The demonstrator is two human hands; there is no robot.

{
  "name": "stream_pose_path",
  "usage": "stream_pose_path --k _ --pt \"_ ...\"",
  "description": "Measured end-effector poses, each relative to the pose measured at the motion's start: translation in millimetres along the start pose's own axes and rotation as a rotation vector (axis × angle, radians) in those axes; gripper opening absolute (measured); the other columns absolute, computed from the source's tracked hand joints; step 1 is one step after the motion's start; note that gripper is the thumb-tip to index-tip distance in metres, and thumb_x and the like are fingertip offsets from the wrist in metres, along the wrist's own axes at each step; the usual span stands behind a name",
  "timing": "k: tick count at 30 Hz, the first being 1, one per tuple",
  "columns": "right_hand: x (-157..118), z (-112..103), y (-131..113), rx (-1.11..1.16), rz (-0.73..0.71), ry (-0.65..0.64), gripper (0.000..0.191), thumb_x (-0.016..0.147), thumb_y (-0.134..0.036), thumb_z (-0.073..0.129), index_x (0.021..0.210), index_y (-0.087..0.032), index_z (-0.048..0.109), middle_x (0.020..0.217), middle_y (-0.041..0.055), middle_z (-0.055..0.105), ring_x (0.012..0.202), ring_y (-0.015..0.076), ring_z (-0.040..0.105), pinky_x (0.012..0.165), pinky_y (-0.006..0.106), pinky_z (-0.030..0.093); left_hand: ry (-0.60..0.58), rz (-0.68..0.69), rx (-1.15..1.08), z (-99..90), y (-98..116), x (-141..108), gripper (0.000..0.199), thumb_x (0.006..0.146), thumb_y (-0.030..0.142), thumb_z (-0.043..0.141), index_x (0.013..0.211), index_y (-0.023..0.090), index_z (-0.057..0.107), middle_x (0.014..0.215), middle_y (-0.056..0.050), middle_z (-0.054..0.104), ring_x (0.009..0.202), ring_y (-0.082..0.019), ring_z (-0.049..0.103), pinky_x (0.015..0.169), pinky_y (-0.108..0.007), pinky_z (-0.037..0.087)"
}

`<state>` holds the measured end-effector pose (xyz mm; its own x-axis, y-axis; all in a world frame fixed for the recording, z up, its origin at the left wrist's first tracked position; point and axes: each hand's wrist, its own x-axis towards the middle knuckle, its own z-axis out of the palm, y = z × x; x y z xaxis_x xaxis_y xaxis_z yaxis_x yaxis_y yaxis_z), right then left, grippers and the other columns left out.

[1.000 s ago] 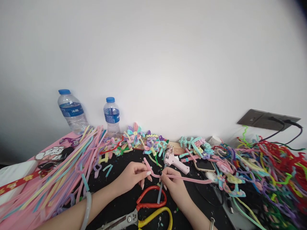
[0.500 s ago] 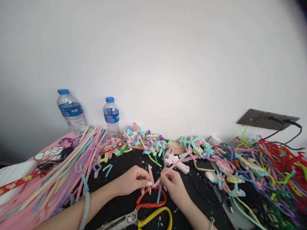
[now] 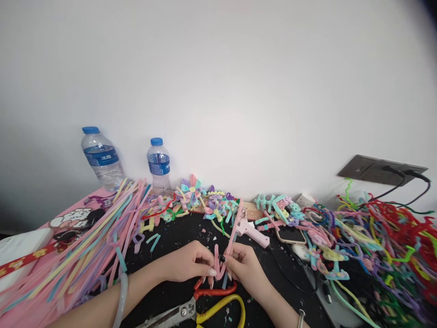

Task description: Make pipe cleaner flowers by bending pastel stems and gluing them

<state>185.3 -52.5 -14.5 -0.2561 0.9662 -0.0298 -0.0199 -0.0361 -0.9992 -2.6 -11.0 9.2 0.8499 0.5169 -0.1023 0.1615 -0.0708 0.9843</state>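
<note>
A pink pipe cleaner (image 3: 234, 230) is bent into a narrow V, its fold low between my two hands. My left hand (image 3: 193, 262) pinches it near the fold, thumb and fingertips together. On the other side, my right hand (image 3: 244, 264) grips the longer arm, which rises up and slightly right. Just below my hands lie scissors (image 3: 220, 314) with one red and one yellow handle loop, blades pointing left. Behind my right hand rests a pale pink glue gun (image 3: 253, 233), and the raised pipe cleaner partly covers its nozzle.
Long pastel pipe cleaners (image 3: 92, 246) spread over the left side. Finished pipe-cleaner flowers (image 3: 191, 193) line the wall beside two water bottles (image 3: 159, 164). To the right are a phone (image 3: 291, 235) and a heap of coloured pipe cleaners (image 3: 399, 255).
The long arm of the pink pipe cleaner has swung from slanting right to nearly upright, narrowing the bend. My hands have come closer together, and the fold sits slightly lower.
</note>
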Motion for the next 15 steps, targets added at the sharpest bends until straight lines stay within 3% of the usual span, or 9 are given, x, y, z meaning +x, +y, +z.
stream_pose_path --k 7,15 --pt "-0.2 2.2 -3.5 0.057 0.067 -0.029 0.029 0.072 -0.039 0.067 0.066 -0.015 0.053 0.043 -0.0062 0.051 0.029 0.0028 0.034 0.029 0.014 0.022 -0.046 0.017 0.068 -1.6 1.6 -1.1 0.018 0.079 0.023 0.056 0.079 0.013 0.071 0.07 -0.006 0.07 0.059 -0.013 0.056 0.059 -0.022 0.042" --pt "-0.1 6.0 -6.5 0.093 0.06 -0.044 0.022 0.074 -0.033 0.066 0.078 -0.013 0.058 0.047 -0.0078 0.049 0.031 0.0014 0.031 0.031 0.014 0.021 -0.099 0.049 0.149 -1.9 -1.5 -0.8 0.02 0.079 0.027 0.057 0.081 0.015 0.073 0.07 -0.005 0.07 0.057 -0.012 0.054 0.056 -0.021 0.04"
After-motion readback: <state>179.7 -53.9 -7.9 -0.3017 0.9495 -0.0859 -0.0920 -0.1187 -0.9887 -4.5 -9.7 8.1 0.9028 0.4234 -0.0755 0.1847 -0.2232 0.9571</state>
